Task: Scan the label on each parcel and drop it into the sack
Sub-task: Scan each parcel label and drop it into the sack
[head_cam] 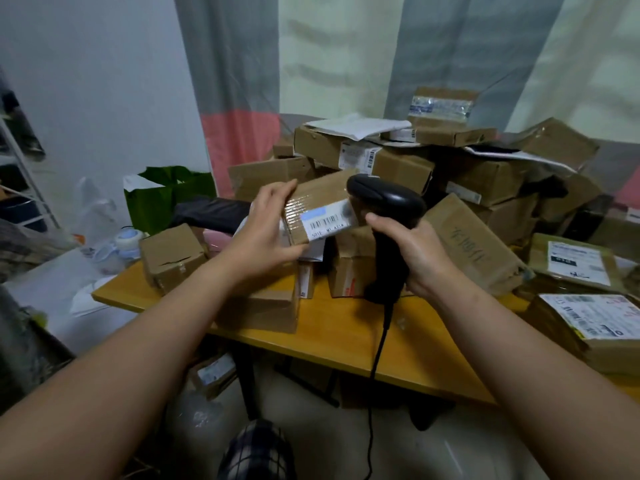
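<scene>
One small cardboard parcel [318,199] is held tilted in the air above the yellow worktop [346,330], with its taped face and white barcode label [329,221] turned toward the camera. The left grip [263,233] clasps the parcel's left end, fingers laid over the top edge and thumb tucked under the bottom, so the box juts out to the right of the palm. Just beside it, the right grip [415,258] is wrapped round the handle of a black scanner [384,199], forefinger at the front of the handle. The scanner's head sits against the parcel's right end; whether they touch cannot be told. A black cable [377,358] hangs from the handle past the worktop's front edge. Behind and to the right, a heap of brown parcels [485,178] covers the worktop, several bearing white labels. A green bag [162,199] stands beyond the worktop's left end.
</scene>
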A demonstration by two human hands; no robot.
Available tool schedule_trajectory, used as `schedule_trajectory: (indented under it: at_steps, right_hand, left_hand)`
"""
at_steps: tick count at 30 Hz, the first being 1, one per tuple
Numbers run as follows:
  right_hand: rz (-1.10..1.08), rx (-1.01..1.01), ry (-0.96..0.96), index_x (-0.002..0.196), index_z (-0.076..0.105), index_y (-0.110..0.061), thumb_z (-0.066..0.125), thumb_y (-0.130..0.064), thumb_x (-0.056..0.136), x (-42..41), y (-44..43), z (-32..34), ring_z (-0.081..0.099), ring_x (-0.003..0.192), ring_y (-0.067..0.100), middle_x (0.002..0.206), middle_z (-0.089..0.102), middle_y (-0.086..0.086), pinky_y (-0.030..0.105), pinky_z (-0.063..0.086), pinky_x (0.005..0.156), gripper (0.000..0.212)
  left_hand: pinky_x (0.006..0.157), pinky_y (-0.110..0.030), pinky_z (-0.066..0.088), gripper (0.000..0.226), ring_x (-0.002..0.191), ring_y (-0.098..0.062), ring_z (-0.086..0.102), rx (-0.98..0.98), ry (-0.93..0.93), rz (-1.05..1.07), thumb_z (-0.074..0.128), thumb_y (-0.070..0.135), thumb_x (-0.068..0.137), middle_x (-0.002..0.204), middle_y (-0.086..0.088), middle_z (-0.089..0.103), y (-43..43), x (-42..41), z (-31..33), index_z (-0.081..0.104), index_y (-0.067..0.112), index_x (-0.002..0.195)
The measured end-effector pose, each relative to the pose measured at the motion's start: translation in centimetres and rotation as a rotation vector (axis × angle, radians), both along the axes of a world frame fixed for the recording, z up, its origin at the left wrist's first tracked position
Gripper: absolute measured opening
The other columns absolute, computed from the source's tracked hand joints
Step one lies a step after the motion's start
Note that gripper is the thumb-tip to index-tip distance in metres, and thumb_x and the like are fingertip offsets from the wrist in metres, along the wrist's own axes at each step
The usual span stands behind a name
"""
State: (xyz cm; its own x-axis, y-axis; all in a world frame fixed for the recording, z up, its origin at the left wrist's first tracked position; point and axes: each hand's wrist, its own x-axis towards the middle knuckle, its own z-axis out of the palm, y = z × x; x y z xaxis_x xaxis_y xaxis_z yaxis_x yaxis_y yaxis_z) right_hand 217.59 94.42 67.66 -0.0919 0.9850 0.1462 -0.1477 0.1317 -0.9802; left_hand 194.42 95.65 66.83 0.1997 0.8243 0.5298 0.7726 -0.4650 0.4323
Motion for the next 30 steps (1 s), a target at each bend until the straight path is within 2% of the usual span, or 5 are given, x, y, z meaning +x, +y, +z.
schedule_trajectory:
  at_steps: [7,10,13,18,30]
  right_hand:
    - [-0.053,0.055,-0.003,0.119,0.063,-0.019,0.083,-0.032,0.067,-0.4,-2.6,-0.8,0.065,0.108,0.019,0.112,0.071,0.003,0.046,0.050,0.099,0.058]
    - [-0.077,0.096,0.021,0.121,0.063,-0.020,0.082,-0.039,0.059,-0.3,-4.0,-1.3,0.063,0.112,0.020,0.115,0.070,0.002,0.047,0.048,0.101,0.068]
    - [-0.058,0.107,-0.002,0.117,0.065,-0.021,0.081,-0.031,0.067,0.2,-4.7,-1.6,0.063,0.112,0.022,0.114,0.070,0.003,0.046,0.048,0.100,0.054]
    - [-0.239,0.165,-0.233,0.130,0.053,-0.016,0.080,-0.028,0.074,0.4,-6.1,-1.5,0.058,0.113,0.016,0.119,0.063,0.000,0.036,0.048,0.097,0.064]
    - [-0.363,0.254,-0.639,0.070,0.053,-0.033,0.072,-0.033,0.080,0.4,-8.9,-3.2,0.067,0.067,0.016,0.065,0.067,-0.001,0.044,0.058,0.071,0.022]
  left_hand:
    - [0.083,0.005,0.035,0.082,0.123,0.000,0.036,-0.286,-0.533,-0.054,0.065,0.029,0.089,0.145,0.005,0.034,-4.3,1.5,0.8,0.015,0.019,0.152]
    - [0.089,-0.015,0.048,0.041,0.106,-0.004,0.062,-0.460,-0.833,-0.062,0.053,0.037,0.095,0.128,0.004,0.061,-5.1,1.7,0.4,0.051,0.020,0.133]
    - [0.086,-0.028,0.053,0.010,0.098,-0.013,0.067,-0.457,-0.753,-0.030,0.058,0.028,0.094,0.106,0.001,0.072,-5.8,1.4,0.3,0.067,0.026,0.096]
    - [0.082,-0.024,0.054,0.015,0.095,-0.011,0.068,-0.382,-0.755,0.043,0.062,0.026,0.091,0.101,0.001,0.072,-6.0,1.3,0.7,0.070,0.015,0.100]
    - [0.063,-0.004,0.037,0.013,0.080,-0.005,0.059,-0.219,-0.524,0.218,0.057,0.029,0.095,0.084,0.007,0.065,-5.8,2.4,0.6,0.066,0.019,0.095]
